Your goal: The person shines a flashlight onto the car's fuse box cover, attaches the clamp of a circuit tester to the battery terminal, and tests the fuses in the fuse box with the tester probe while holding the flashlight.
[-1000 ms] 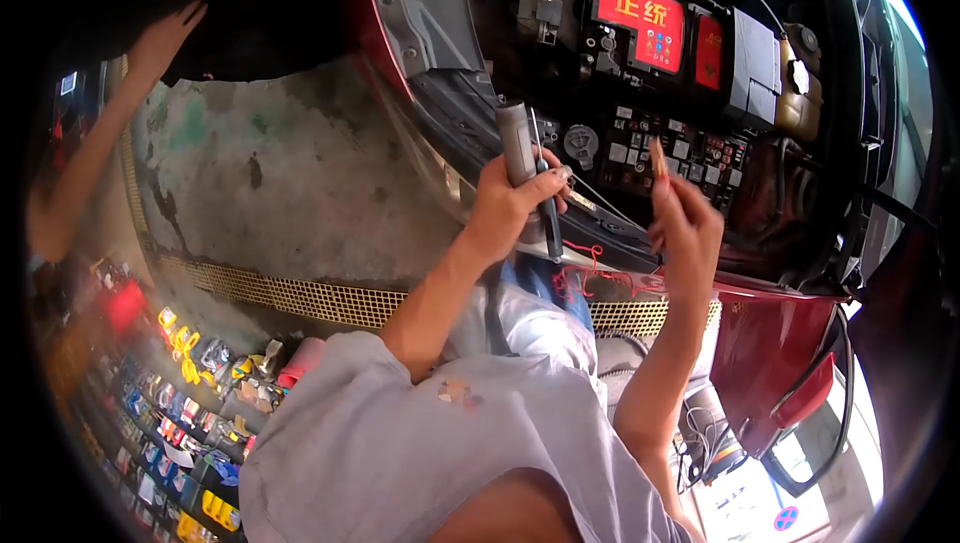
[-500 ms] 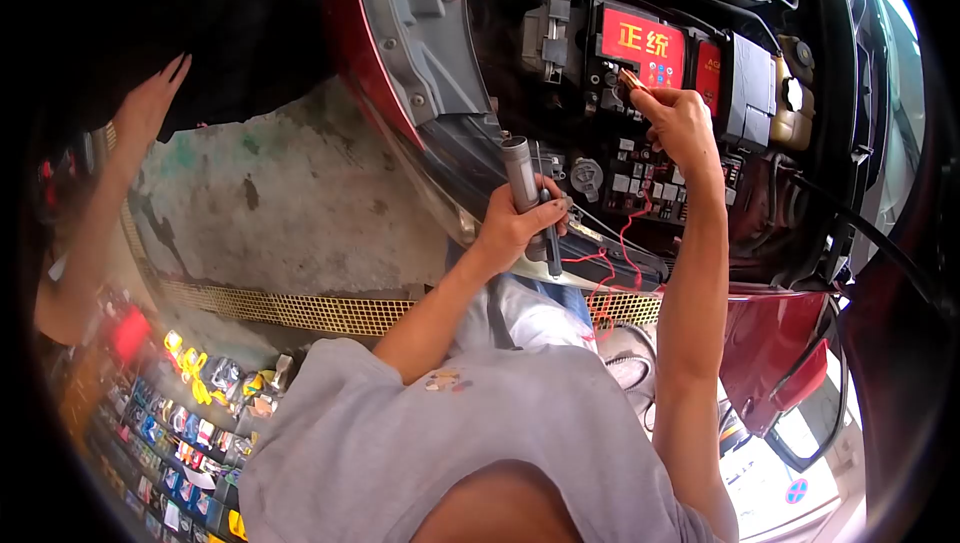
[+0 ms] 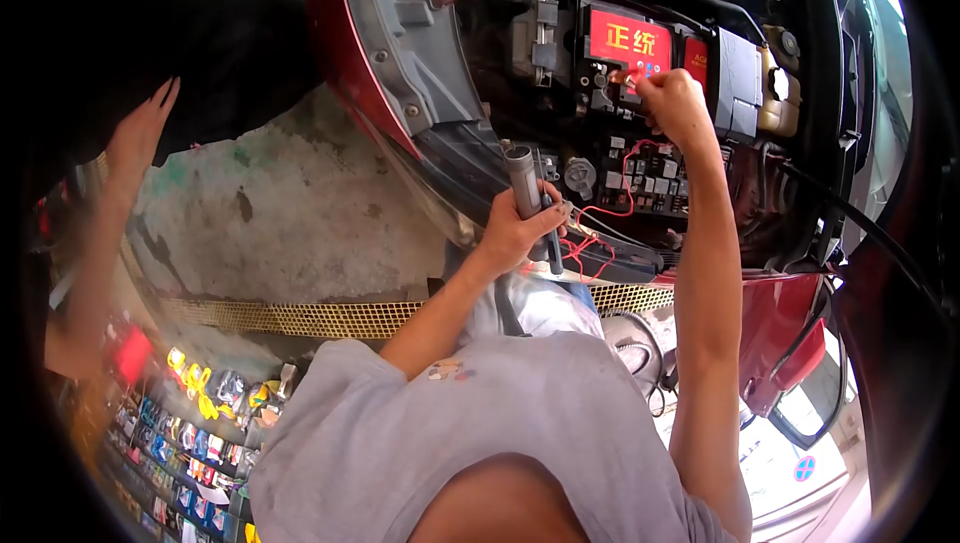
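My left hand [image 3: 518, 230] is wrapped round a grey cylindrical flashlight [image 3: 523, 181] and a thin dark pen-like tool [image 3: 553, 243], over the car's front edge. Farther right, my right hand [image 3: 677, 108] pinches a copper-coloured clip [image 3: 625, 79] at the near-left corner of the red-labelled battery [image 3: 628, 38]. Whether the clip's jaws grip the terminal cannot be made out. A thin red wire [image 3: 628, 183] hangs in loops between the right hand and the front edge, passing over the fuse box [image 3: 645, 183].
Another person's arm [image 3: 125, 173] reaches in at the left beside a large dark shape. A yellow floor grating [image 3: 290, 319] crosses the floor. Racks of small packaged goods [image 3: 190, 443] stand at lower left. A reservoir [image 3: 780, 98] sits right of the battery.
My right hand has moved forward from over the fuse box to the battery's corner with the copper clip, drawing the red wire along. My left hand still holds the flashlight and tool.
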### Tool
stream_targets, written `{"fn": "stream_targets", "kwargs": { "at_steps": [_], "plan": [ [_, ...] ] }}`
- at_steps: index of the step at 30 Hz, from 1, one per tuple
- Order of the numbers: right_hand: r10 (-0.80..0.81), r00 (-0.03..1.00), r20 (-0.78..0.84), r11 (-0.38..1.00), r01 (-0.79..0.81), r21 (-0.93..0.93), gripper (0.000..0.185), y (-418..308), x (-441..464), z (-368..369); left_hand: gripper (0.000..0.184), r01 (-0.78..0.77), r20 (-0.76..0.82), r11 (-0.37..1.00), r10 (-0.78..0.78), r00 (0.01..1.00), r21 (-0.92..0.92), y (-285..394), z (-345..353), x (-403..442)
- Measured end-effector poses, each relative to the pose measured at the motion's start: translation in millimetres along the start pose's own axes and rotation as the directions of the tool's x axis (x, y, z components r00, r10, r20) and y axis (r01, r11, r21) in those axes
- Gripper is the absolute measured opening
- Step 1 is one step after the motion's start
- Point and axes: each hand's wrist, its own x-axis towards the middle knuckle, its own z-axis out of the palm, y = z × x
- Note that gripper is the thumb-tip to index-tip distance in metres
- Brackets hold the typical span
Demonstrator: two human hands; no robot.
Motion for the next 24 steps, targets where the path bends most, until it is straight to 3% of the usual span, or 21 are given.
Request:
{"fn": "stream_targets", "kwargs": {
  "at_steps": [6,8,10,13,16,19,24],
  "plan": [
    [-0.198,0.978,-0.059,0.978,0.193,-0.083,0.029,17,1,11,0.013,-0.009,-0.004,1.000,0.009,1.000,0.023,-1,1,0],
    [-0.352,0.933,-0.069,0.909,0.324,-0.262,0.023,18,-3,18,0.013,-0.030,0.004,0.999,0.030,1.000,0.028,-2,-1,1],
    [-0.578,0.794,-0.188,0.777,0.467,-0.422,0.024,33,0,33,0.013,-0.025,0.001,1.000,0.025,1.000,0.017,-2,0,-1],
    [-0.529,0.833,-0.165,0.765,0.384,-0.517,0.029,19,-21,43,0.013,-0.034,-0.025,0.999,0.034,0.999,0.018,-1,1,-1],
    [-0.560,0.802,-0.208,0.785,0.434,-0.441,0.025,28,-18,50,0.014,-0.051,-0.028,0.999,0.051,0.998,-0.001,-5,1,-2],
    [-0.533,0.815,-0.225,0.817,0.427,-0.388,0.034,26,-17,51,0.014,-0.105,-0.028,0.994,0.106,0.994,0.039,-8,1,-1],
    [-0.352,0.926,-0.136,0.820,0.235,-0.522,0.049,-14,-37,43,0.012,-0.104,-0.025,0.995,0.104,0.994,0.013,-7,4,-3]
  ]
}}
